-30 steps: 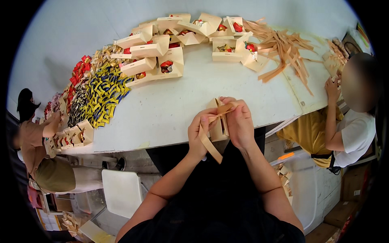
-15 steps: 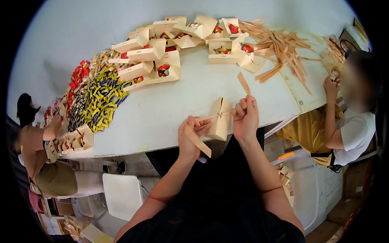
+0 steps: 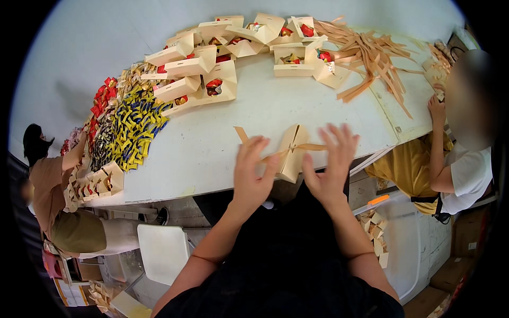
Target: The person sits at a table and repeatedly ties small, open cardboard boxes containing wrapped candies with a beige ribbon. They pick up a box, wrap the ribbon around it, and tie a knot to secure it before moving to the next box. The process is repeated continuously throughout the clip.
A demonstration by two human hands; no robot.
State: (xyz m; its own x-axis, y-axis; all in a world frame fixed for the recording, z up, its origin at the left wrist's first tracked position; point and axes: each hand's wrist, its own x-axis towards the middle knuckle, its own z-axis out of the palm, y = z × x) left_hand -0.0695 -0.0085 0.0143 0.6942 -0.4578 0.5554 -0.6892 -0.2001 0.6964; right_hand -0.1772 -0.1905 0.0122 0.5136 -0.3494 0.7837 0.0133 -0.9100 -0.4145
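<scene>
A small cream cardboard box (image 3: pixel 289 165), folded shut along its top, stands at the table's near edge between my hands. A tan ribbon (image 3: pixel 312 147) crosses its top seam, one end reaching right behind my right fingers and the other sticking up past my left fingertips. My left hand (image 3: pixel 253 172) is open at the box's left, thumb apart from the fingers. At the right side, my right hand (image 3: pixel 332 165) is spread open, its fingertips blurred by motion. Neither hand appears to grip the ribbon, though the fingers hide parts of it.
Open cream boxes (image 3: pixel 193 64) with wrapped sweets stand at the back. Heaped yellow and blue wrapped sweets (image 3: pixel 139 127) lie left, loose tan ribbons (image 3: pixel 379 61) back right. People work at both sides. A clear bin (image 3: pixel 405 238) with folded boxes and a white stool (image 3: pixel 161 253) are below.
Both hands have opened and let go of the ribbon ends they were pinching. The ribbon now lies more loosely across the box, and the right hand's fingers have spread.
</scene>
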